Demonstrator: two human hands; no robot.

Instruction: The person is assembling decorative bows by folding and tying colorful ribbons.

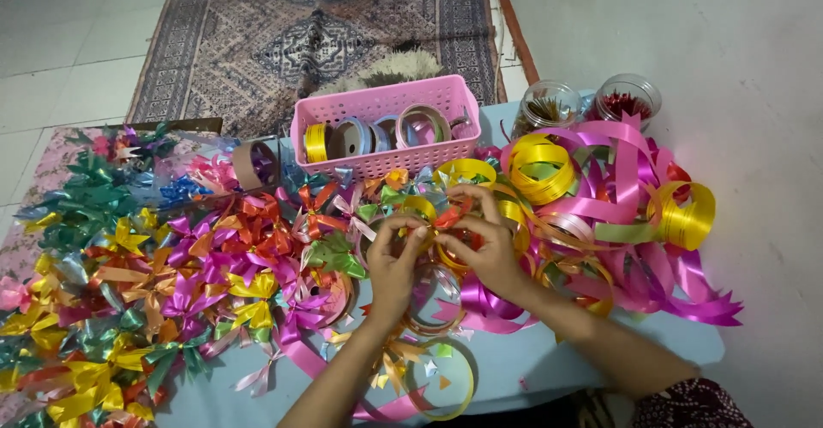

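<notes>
My left hand (393,259) and my right hand (486,244) meet over the middle of a light blue table (514,364). Together they pinch a small orange-red ribbon piece (448,216) with green-yellow ribbon at its edge, fingers closed on it from both sides. Loose curls of yellow ribbon (540,167) and pink ribbon (617,149) lie just behind and to the right of my right hand. A heap of finished ribbon bows (197,265) in many colours lies left of my left hand.
A pink plastic basket (386,154) with several ribbon rolls stands behind my hands. Two glass jars (547,105) (627,95) stand at the back right. More bows cover a patterned cloth (51,162) at the left. A rug (317,25) lies on the floor beyond.
</notes>
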